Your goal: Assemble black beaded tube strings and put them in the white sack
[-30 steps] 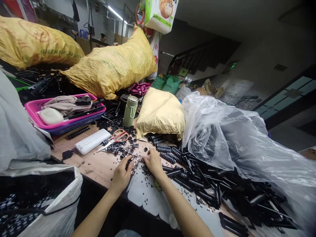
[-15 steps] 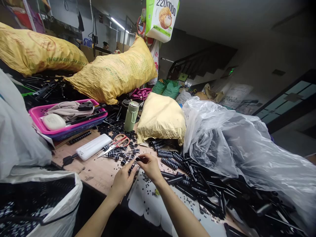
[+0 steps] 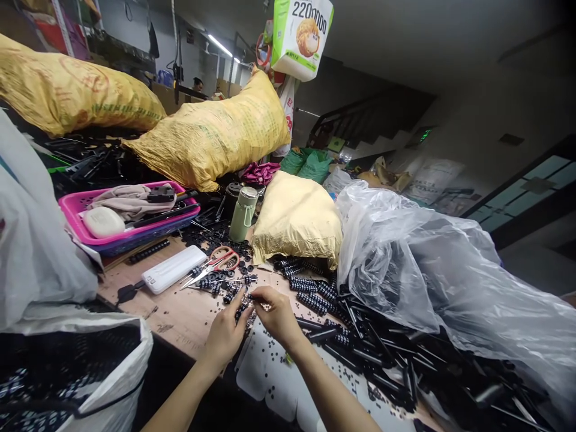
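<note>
Lower left of the frame: white sack [image 3: 76,372], open-mouthed, filled with dark beaded pieces.

Lower centre: two bare forearms rising from the bottom edge to meet at the bench edge. Left hand [image 3: 225,333], fingers curled around a short black rod [image 3: 240,310] strung with small rings; the rod's long axis runs from lower left to upper right, its far end pointing toward the right hand. Right hand [image 3: 274,312], fingertips pinched together at the rod's far end; what they pinch is too small to tell. Both hands touch over the white sheet [image 3: 265,372], which is scattered with tiny black rings.

Lower right: heap of loose black rods [image 3: 382,354], lying in many directions, beside the right forearm.

Centre, just beyond the hands: row of ring-strung rods [image 3: 310,288] on the wooden bench [image 3: 180,312]; red-handled scissors [image 3: 216,264], blades pointing toward lower left; white power bank [image 3: 173,269] beside them.

Mid left: pink basket [image 3: 121,231] holding a cloth and a pale oval case. Mid centre: green flask [image 3: 243,213], upright; small yellow sack [image 3: 297,219] beside it. Right: large clear plastic bag [image 3: 441,270], crumpled, draped over the rod heap.

Upper left and upper centre: two large yellow sacks [image 3: 211,138], lying on their sides. Top centre: hanging green-and-white box [image 3: 302,33].
</note>
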Action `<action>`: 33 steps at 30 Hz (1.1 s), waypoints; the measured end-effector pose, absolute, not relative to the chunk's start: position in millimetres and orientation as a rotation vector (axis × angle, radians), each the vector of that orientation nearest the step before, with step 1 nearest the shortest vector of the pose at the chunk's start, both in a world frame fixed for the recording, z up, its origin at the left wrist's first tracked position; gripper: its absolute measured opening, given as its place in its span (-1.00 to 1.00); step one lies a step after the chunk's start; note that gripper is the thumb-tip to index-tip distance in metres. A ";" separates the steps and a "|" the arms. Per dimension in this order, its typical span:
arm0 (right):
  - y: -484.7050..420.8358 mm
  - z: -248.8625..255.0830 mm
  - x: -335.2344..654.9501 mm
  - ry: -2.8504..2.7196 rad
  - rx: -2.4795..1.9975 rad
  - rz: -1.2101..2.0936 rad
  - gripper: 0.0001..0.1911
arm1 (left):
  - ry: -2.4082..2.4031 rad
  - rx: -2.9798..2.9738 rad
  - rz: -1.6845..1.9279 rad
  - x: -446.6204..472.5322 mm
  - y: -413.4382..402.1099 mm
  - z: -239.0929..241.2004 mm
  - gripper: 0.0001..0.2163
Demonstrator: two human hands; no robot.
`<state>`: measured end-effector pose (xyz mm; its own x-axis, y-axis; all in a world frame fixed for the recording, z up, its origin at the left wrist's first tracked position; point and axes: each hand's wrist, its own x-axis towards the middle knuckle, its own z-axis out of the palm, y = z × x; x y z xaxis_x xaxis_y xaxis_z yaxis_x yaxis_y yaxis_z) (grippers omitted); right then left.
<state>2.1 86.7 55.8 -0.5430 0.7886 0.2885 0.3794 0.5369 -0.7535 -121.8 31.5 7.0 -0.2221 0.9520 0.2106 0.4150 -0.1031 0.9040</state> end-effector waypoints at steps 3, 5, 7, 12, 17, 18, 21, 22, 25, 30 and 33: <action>95.5 60.6 3.1 -2.355 -0.916 0.864 -0.69 | 1.601 1.412 1.411 -120.9 31.0 2.9 -0.60; 113.1 60.4 -4.3 -2.413 -1.129 0.763 -0.70 | 1.594 1.369 1.426 -119.4 29.8 -1.5 -0.65; 136.1 55.2 -17.3 -2.397 -1.362 0.610 -0.71 | 1.616 1.345 1.429 -117.6 28.0 -6.4 -0.68; 179.5 35.0 -50.2 -2.328 -1.596 0.433 -0.85 | 1.756 1.255 1.497 -121.7 28.1 -12.4 -0.71; 184.0 35.1 -54.9 -2.239 -1.637 0.417 -0.80 | 1.812 1.227 1.587 -132.6 34.4 -4.7 -0.66; 179.1 38.5 -52.5 -2.225 -1.622 0.429 -0.78 | 1.819 1.214 1.579 -133.1 35.2 -3.2 -0.65; 152.6 50.1 -41.0 -2.198 -1.492 0.516 -0.74 | 1.807 1.236 1.568 -129.5 36.5 -2.2 -0.64; 141.1 53.5 -36.0 -2.181 -1.410 0.596 -0.75 | 1.802 1.256 1.568 -126.8 36.6 -2.5 -0.63; 108.2 60.2 -18.3 -2.066 -1.192 0.879 -0.82 | 1.801 1.313 1.509 -116.2 35.0 -1.4 -0.64; 78.7 62.5 13.5 -1.915 -1.148 0.982 -0.87 | 1.733 1.528 1.379 -100.3 25.3 11.9 -0.66; 68.4 61.9 30.6 -1.938 -1.143 0.933 -0.85 | 1.710 1.607 1.304 -91.6 17.5 20.1 -0.66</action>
<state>30.6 68.4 61.9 -0.3733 0.9059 0.1999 0.4086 0.3539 -0.8413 -91.6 17.5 20.1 -0.2176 0.9378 0.2706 0.5087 -0.1277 0.8514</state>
